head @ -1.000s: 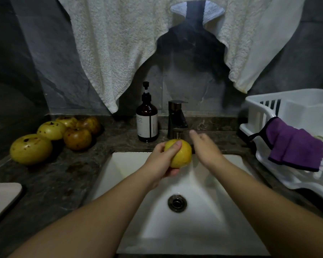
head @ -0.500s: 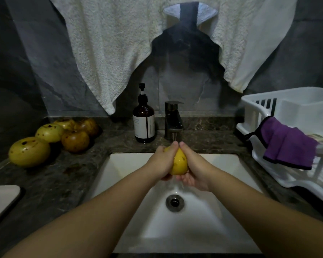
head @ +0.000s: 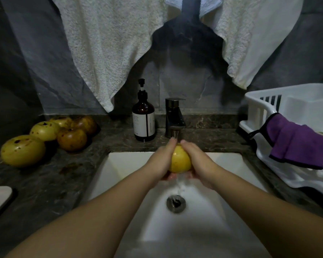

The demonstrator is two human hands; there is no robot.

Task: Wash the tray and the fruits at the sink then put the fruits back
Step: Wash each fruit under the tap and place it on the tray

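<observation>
We're rinsing: left hand and right hand both grip the yellow fruit under the tap; next, probably turning it.

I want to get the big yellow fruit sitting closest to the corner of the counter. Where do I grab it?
Probably from above, around its wide middle. The big yellow fruit is a squat, rounded shape sitting flat on the counter, with its dark-spotted top facing up. Its near and left sides look free, while other fruits crowd behind it on the right. It looks wide, so two hands may grip better.
</observation>
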